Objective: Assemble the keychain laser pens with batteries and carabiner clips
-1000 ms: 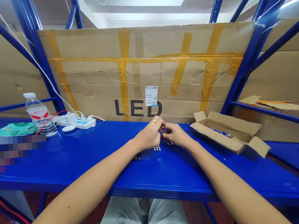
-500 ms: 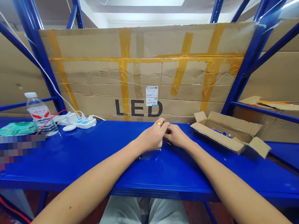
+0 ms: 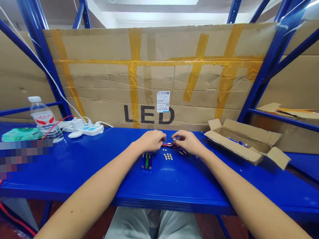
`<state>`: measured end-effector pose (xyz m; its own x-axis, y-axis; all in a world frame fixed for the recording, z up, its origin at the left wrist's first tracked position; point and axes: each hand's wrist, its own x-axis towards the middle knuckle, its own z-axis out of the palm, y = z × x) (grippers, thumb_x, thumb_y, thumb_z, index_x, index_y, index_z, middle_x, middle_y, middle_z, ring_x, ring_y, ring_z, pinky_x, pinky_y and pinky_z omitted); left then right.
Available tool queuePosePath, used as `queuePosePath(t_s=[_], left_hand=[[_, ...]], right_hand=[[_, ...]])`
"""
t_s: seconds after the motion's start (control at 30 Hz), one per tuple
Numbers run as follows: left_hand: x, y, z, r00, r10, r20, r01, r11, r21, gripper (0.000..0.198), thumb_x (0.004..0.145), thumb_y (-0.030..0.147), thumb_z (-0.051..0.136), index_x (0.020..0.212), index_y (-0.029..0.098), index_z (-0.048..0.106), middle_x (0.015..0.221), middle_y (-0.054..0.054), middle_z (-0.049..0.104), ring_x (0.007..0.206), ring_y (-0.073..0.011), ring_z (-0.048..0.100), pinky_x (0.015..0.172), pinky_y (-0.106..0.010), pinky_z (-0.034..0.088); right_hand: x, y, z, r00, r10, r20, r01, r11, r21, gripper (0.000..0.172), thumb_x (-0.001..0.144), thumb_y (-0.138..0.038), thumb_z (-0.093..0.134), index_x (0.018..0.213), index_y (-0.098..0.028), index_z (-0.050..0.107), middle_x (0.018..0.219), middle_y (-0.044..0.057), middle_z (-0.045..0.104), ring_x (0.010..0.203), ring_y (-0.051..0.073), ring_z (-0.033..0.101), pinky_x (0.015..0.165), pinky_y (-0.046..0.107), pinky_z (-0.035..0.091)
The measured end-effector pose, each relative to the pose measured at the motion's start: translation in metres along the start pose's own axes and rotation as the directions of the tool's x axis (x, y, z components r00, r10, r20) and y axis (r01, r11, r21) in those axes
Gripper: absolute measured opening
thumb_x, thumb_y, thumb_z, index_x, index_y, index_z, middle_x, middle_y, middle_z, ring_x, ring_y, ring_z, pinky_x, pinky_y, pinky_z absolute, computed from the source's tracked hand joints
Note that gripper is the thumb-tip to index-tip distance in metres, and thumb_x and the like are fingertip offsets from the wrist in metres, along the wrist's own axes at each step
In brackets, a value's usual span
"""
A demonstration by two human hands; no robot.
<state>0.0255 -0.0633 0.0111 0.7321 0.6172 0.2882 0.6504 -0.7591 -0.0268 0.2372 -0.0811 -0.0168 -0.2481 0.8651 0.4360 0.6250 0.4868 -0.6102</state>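
Note:
My left hand [image 3: 152, 140] is closed with its fingers curled down; what it holds, if anything, is hidden. A shiny red tube [image 3: 167, 145] lies between my two hands, close to the left fingertips. My right hand [image 3: 190, 142] pinches a small silver disc-like piece [image 3: 174, 138] between thumb and finger. Several small silver discs [image 3: 168, 156] lie grouped on the blue table between my forearms. Below my left hand, blue and green metal tubes [image 3: 146, 162] lie side by side. More dark red and green tubes [image 3: 184, 152] are partly covered by my right hand.
An open cardboard box [image 3: 242, 143] with blue items stands on the blue table [image 3: 89, 160] to the right. At the left are a water bottle [image 3: 44, 121], a green pack [image 3: 21, 134] and a white power strip [image 3: 88, 129]. A large cardboard sheet [image 3: 106, 86] rises behind.
My hands were together and have moved apart, the left hand leftward. The silver piece in my right fingers, the red tube, the grouped discs and the colored tubes now show more clearly.

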Motion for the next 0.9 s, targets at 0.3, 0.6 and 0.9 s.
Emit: queuePosePath(t_s=[0.3, 0.6, 0.9], left_hand=[[0.002, 0.002, 0.015, 0.984, 0.013, 0.178, -0.021, 0.999, 0.042, 0.024, 0.082, 0.023, 0.056, 0.099, 0.024, 0.073, 0.099, -0.008, 0.071, 0.093, -0.0245, 0.064, 0.076, -0.031, 0.046], [0.002, 0.003, 0.014, 0.986, -0.104, 0.133, 0.112, 0.992, -0.053, 0.012, 0.074, 0.019, 0.058, 0.082, 0.022, 0.067, 0.084, -0.004, 0.070, 0.079, -0.0211, 0.063, 0.064, -0.027, 0.043], [0.006, 0.010, 0.013, 0.959, -0.020, -0.282, -0.057, 0.963, -0.264, 0.013, 0.084, 0.016, 0.054, 0.091, 0.018, 0.064, 0.086, -0.003, 0.068, 0.080, -0.0162, 0.061, 0.073, -0.026, 0.045]], right_hand=[[-0.003, -0.011, -0.001, 0.994, -0.018, 0.107, 0.019, 1.000, -0.013, 0.014, 0.075, -0.026, 0.062, 0.083, -0.017, 0.069, 0.083, 0.003, 0.068, 0.068, 0.014, 0.057, 0.066, 0.027, 0.045], [-0.005, -0.014, -0.002, 0.983, 0.019, 0.181, -0.012, 0.999, -0.041, 0.019, 0.079, -0.033, 0.061, 0.084, -0.017, 0.069, 0.072, 0.001, 0.065, 0.061, 0.012, 0.053, 0.060, 0.025, 0.040], [-0.005, -0.013, -0.003, 0.983, 0.064, 0.170, -0.064, 0.998, -0.008, 0.018, 0.079, -0.033, 0.059, 0.081, -0.016, 0.067, 0.061, -0.001, 0.060, 0.053, 0.011, 0.051, 0.054, 0.024, 0.038]])
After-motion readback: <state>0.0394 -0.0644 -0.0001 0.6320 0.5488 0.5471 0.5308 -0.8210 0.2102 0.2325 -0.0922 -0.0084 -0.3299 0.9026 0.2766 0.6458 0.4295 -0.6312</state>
